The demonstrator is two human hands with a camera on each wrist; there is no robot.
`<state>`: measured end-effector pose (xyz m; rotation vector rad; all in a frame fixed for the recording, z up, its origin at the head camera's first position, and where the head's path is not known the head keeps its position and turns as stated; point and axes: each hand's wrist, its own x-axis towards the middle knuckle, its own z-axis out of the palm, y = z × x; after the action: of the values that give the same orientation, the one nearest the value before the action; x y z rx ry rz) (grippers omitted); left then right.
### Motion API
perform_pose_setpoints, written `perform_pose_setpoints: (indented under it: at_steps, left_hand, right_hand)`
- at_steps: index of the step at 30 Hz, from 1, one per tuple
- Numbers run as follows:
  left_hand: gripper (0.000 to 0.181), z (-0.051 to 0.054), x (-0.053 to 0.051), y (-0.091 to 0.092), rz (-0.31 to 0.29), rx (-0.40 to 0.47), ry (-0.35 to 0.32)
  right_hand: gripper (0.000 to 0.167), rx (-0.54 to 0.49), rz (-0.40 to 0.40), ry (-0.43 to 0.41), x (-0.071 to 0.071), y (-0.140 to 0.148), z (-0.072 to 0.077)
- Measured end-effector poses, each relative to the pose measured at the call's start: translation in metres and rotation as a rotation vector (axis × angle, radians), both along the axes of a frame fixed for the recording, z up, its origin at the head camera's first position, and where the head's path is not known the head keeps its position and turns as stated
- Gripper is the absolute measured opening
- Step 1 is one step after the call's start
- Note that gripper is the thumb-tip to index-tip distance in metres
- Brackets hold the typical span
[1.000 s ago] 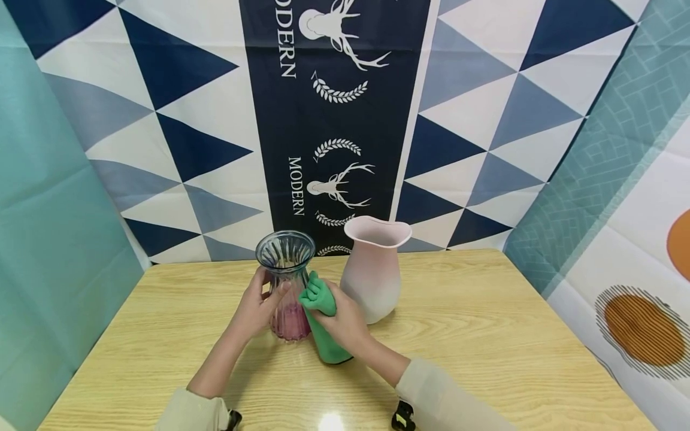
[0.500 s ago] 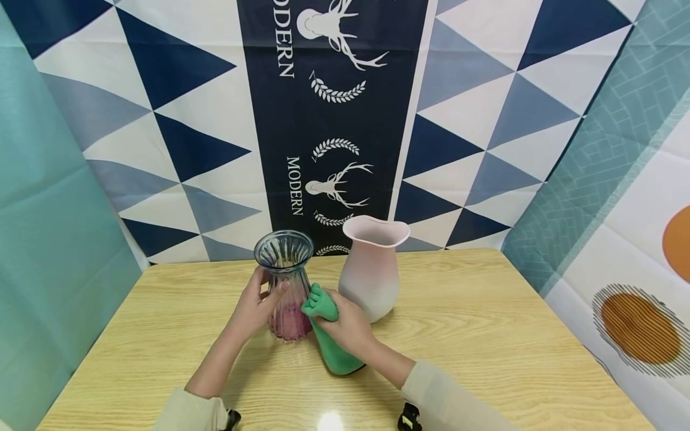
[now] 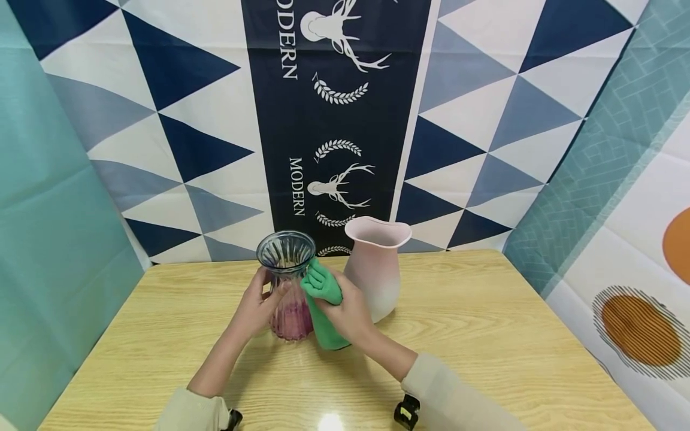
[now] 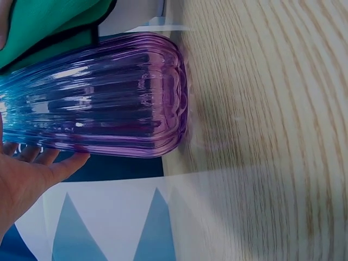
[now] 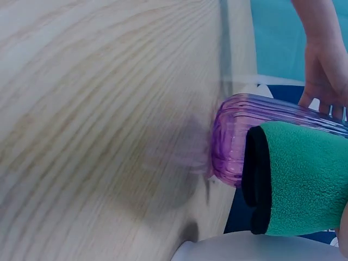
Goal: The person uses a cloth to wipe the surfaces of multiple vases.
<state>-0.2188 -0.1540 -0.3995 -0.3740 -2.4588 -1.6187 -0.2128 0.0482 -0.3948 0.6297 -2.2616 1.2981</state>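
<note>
A ribbed glass vase [image 3: 291,311], blue at its flared rim and purple-pink at the base, stands upright on the table. My left hand [image 3: 261,304] holds it round the neck from the left, the thumb across the front. In my right hand [image 3: 349,308] is a bunched green cloth [image 3: 326,326], gripped against the vase's right side near the neck. The right wrist view shows the cloth [image 5: 307,179] with a black edging, hanging beside the vase [image 5: 234,141]. In the left wrist view the fingers of my left hand [image 4: 32,174] lie along the vase [image 4: 109,98].
A pink-to-white vase [image 3: 374,275] with a wavy rim stands just right of and behind my right hand. The wooden table [image 3: 458,335] ends at a patterned cloth backdrop [image 3: 215,131]. Teal cloth [image 3: 54,227] hangs at the left.
My right hand with the green cloth first moved down and slightly right, then back up along the glass vase's side. My left hand keeps its hold and the vase stays in place.
</note>
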Motion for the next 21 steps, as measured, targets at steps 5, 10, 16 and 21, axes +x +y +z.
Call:
perform_pose_setpoints:
  at_steps: [5, 10, 16, 21]
  left_hand:
    - [0.058, -0.001, -0.001, 0.001, -0.004, 0.008, -0.001]
    - [0.058, 0.0, -0.001, 0.003, -0.004, 0.007, -0.009]
    - [0.055, 0.0, -0.001, 0.002, -0.002, 0.001, -0.001]
    - [0.056, -0.001, -0.002, 0.0, 0.003, -0.006, 0.002]
  right_hand:
    - [0.047, -0.032, -0.02, 0.023, -0.004, -0.003, 0.003]
    - [0.049, -0.065, -0.022, -0.012, -0.007, -0.005, 0.003]
    - [0.062, -0.081, -0.013, -0.027, -0.011, -0.01, 0.003]
    - [0.064, -0.082, 0.002, -0.032, -0.015, -0.014, 0.005]
